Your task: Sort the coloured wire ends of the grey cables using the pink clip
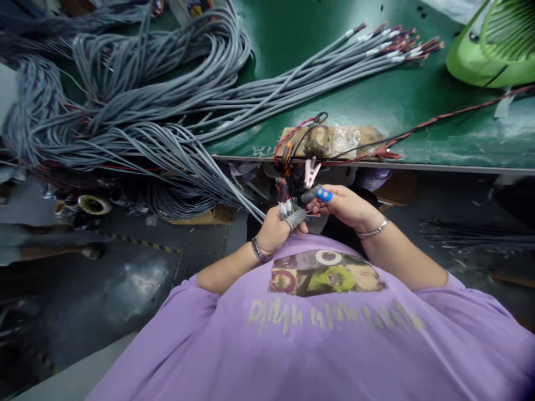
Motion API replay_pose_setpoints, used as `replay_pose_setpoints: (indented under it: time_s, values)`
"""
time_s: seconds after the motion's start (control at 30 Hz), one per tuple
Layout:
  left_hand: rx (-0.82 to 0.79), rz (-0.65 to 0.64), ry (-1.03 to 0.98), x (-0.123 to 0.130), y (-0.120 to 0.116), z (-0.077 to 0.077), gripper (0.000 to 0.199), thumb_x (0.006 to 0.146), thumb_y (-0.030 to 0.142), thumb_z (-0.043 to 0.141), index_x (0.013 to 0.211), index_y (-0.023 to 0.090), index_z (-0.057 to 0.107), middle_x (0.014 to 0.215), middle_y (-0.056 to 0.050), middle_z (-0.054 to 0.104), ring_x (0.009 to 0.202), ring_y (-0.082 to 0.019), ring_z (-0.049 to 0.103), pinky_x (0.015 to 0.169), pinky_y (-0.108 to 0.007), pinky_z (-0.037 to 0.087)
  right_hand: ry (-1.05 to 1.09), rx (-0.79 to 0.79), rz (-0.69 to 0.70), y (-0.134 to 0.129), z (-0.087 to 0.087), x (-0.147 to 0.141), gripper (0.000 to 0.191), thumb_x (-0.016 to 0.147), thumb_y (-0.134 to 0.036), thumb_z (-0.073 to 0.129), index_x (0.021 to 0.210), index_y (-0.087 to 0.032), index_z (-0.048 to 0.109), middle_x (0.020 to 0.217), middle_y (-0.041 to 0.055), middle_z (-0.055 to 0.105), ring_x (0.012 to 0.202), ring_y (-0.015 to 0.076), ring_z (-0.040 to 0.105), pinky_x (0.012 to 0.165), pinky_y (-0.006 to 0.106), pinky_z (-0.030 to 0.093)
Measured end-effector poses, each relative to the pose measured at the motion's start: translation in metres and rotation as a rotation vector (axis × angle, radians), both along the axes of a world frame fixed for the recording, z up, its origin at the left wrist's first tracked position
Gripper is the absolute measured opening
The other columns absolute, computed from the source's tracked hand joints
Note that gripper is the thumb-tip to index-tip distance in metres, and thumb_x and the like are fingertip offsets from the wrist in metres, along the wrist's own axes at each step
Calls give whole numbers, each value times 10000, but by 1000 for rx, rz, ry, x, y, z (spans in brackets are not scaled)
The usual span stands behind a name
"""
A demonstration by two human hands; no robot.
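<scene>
Grey cables (246, 205) run down from the table edge into my left hand (276, 227), which is closed around them. Their stripped ends, with white wraps and thin coloured wires (283, 190), stick up above the fingers. My right hand (349, 205) is closed in a pinch beside it, at thin reddish wires (312, 214) that stretch between the two hands. Grey covers wrap the thumb of each hand, and a blue band (324, 194) circles a right finger. Just above the right fingertips is a pale pink clip (311, 172) at the table edge.
A large heap of grey cables (159, 83) lies on the green table (284, 28), their stripped ends (401, 44) pointing right. A taped wooden block (346, 139) with wires sits at the front edge. A green fan (493, 50) stands at the right.
</scene>
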State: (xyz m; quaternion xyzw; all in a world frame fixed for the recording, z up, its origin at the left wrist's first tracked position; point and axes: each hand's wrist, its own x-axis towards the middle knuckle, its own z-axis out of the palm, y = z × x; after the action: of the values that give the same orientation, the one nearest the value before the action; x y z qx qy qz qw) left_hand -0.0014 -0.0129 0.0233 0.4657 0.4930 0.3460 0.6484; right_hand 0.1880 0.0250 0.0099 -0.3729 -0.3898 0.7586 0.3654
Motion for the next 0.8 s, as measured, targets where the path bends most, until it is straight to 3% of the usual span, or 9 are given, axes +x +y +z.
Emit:
replay_pose_setpoints:
  time_s: [0.1,0.33,0.6,0.8]
  values:
    - [22,78,-13,0,0,-3,414,789,525,729,671,137,652,603,-42,687,499,-108,613,532,-224,519,-41,-7,29,-2,0,3,476,559,-549,901,749,-158,706,676,17,672,569,101,574,564,246,514]
    - [22,-41,-23,0,1,-3,405,748,519,774,681,132,676,611,-55,705,518,-121,635,555,-231,539,-39,147,-42,-10,11,-19,343,667,-461,865,689,-177,675,605,-4,626,549,111,524,557,264,441]
    - [15,102,-87,-1,0,-11,449,769,578,734,722,134,678,635,-55,713,534,-143,664,567,-260,567,-36,-21,-117,-6,3,-19,389,627,-478,869,768,-168,680,686,-4,638,574,94,521,554,247,447]
    - [7,95,-94,2,2,-11,472,760,594,735,695,133,663,632,-59,710,538,-142,663,573,-261,577,-88,44,-132,-7,11,-23,408,582,-483,897,714,-172,670,620,-13,615,528,85,479,503,238,389]
